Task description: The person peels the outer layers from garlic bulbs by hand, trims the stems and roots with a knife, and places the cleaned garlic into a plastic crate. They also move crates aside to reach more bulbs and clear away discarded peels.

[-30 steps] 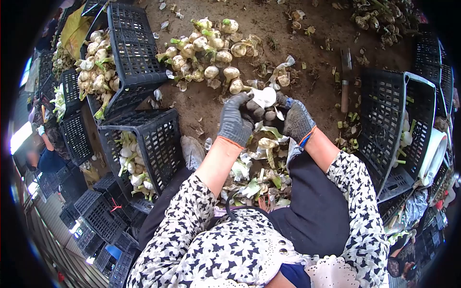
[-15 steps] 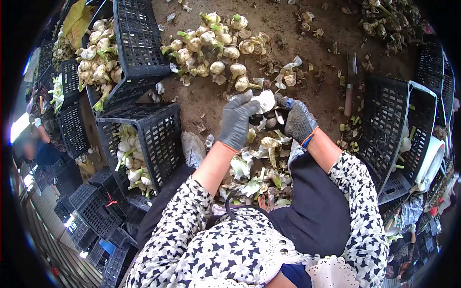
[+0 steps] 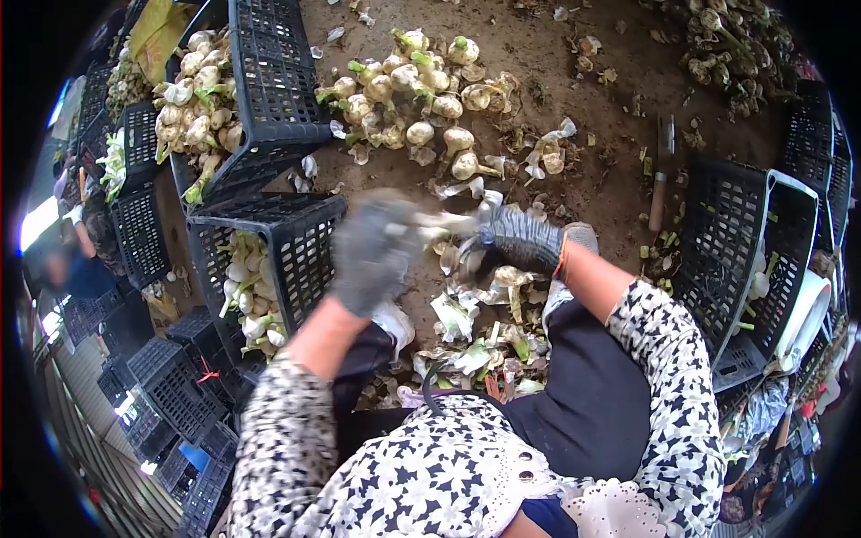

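Note:
My left hand (image 3: 378, 251), in a grey glove, is smeared by motion, so its fingers do not show clearly. A pale, blurred garlic bulb with its stalk (image 3: 444, 222) stretches between my two hands. My right hand (image 3: 525, 240), in a dark striped glove, is closed at the other end of it, fingers pointing left. Just beyond, a pile of untrimmed garlic bulbs (image 3: 404, 85) lies on the dirt floor. Below my hands, between my feet, garlic skins and leaf scraps (image 3: 471, 345) are heaped.
At left, one black crate (image 3: 278, 72) and a lower crate (image 3: 305, 255) hold garlic. Another crate (image 3: 726, 251) stands at right. A wooden-handled tool (image 3: 659, 193) lies on the floor near it. More garlic (image 3: 735, 45) is heaped at far right. A person (image 3: 85, 269) is at far left.
The white bulb that was in my left hand is gone from it. My left hand has moved left and down, and my right hand has shifted left. A pale garlic piece now spans them.

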Available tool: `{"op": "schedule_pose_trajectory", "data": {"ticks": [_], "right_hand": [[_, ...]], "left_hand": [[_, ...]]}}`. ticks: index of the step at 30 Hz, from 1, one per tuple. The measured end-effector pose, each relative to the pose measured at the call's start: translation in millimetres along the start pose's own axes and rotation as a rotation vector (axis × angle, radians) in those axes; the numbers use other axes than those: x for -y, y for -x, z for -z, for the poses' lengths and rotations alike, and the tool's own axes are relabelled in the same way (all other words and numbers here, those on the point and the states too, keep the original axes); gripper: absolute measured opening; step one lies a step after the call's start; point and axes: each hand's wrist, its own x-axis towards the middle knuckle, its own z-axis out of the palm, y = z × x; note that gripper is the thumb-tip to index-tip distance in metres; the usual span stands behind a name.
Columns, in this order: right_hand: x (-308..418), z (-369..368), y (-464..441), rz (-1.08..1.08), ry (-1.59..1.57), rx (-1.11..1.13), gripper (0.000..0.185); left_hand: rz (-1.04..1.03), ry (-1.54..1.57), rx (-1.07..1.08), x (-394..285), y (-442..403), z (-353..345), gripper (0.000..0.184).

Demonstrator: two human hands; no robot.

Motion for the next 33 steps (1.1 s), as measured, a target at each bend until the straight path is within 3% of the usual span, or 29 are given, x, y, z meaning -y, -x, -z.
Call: {"op": "schedule_pose_trajectory", "data": {"ticks": [1, 2, 3, 4, 5, 6, 8, 10, 12, 14, 16, 17, 18, 20, 22, 23, 24, 26, 28, 30, 31, 32, 33], "right_hand": [[-5.6, 1.2, -10.2, -0.261, -0.384, -0.062, 0.045], [-16.0, 5.0, -22.2, -0.521, -0.765, -0.121, 0.045], [-27.6, 9.9, -33.4, -0.597, -0.359, -0.093, 0.046], [-44.6, 5.2, -44.9, -0.473, 0.110, -0.197, 0.045], [-47.9, 11.1, -57.6, -0.433, 0.257, -0.202, 0.044], [-48.5, 14.6, -70.3, -0.394, 0.403, -0.207, 0.043], [-53.2, 14.3, -93.5, -0.474, 0.525, -0.121, 0.039], [-59.2, 12.8, -104.4, -0.561, 0.647, -0.030, 0.035], [-69.2, 14.3, -108.1, -0.622, 0.491, -0.048, 0.029], [-83.4, 13.9, -99.3, -0.557, 0.484, -0.115, 0.033], [-90.5, 15.2, -85.1, -0.678, 0.173, -0.368, 0.030], [-99.9, 12.0, -69.7, -0.627, -0.084, -0.485, 0.033], [-76.4, 22.5, -57.8, -0.781, -0.390, -0.498, 0.036], [-73.5, 15.9, -27.9, -0.608, -1.501, -0.522, 0.034], [-62.5, 3.8, 3.4, -0.412, -1.052, -0.435, 0.028], [-67.3, -10.6, 9.5, -0.493, -1.285, -0.488, 0.019], [-70.1, -28.5, 13.4, -0.468, -0.985, -0.477, 0.022], [-29.6, -12.9, 19.5, -0.461, -1.960, -0.489, 0.027], [-28.2, -9.0, 27.7, -0.501, -1.862, -0.535, 0.027], [-38.7, -7.5, 38.3, -0.663, -1.212, -0.568, 0.023], [-25.8, -0.6, 30.4, -0.539, -1.233, -0.743, 0.020], [-25.4, 0.8, 33.7, -0.493, -1.195, -0.730, 0.020], [-27.1, 0.5, 34.5, -0.499, -1.043, -0.706, 0.020]], "left_hand": [[0.085, -0.027, -0.037, 4.1, -1.0, 35.3, 0.011], [0.345, -0.161, -0.012, -0.4, -1.0, 75.4, 0.010], [0.472, 0.010, -0.169, 19.8, 11.0, 99.9, 0.016], [0.293, -0.627, -0.035, 21.7, 15.3, 133.0, 0.017], [0.031, -0.997, 0.116, 27.1, 20.1, 157.2, 0.014], [0.020, -1.255, 0.152, 27.5, 31.7, 166.1, 0.011], [0.093, -0.970, 0.039, 40.1, 52.4, 170.8, 0.010], [0.564, -0.439, 0.022, 34.9, 56.2, 152.9, 0.011], [0.389, -0.416, 0.056, 19.2, 40.5, 117.5, 0.015], [0.393, -0.465, 0.300, 16.4, 25.1, 90.1, 0.015], [0.268, -0.384, 0.240, 9.0, 4.9, 55.1, 0.016], [0.194, -0.319, 0.166, 13.8, -1.8, 35.5, 0.018], [0.123, -0.257, 0.091, 23.0, -6.3, 14.0, 0.022], [0.218, 0.027, -0.019, 29.7, -15.0, -28.3, 0.044], [0.260, 0.089, 0.044, 18.5, -24.0, -57.1, 0.064], [0.348, 0.347, 0.050, 13.6, -26.3, -72.5, 0.067], [0.309, 0.484, 0.063, 19.3, -24.3, -91.5, 0.066], [0.428, 0.520, 0.117, 5.2, -25.0, -100.3, 0.058], [0.403, 0.448, 0.103, 1.7, -24.9, -103.0, 0.056], [0.370, 0.376, 0.084, -2.7, -27.4, -103.8, 0.054], [0.319, 0.244, 0.079, -9.6, -28.8, -100.3, 0.053], [0.268, 0.113, 0.074, -15.6, -29.6, -98.2, 0.052], [0.342, 0.237, 0.096, -19.7, -30.7, -99.5, 0.053]]}}
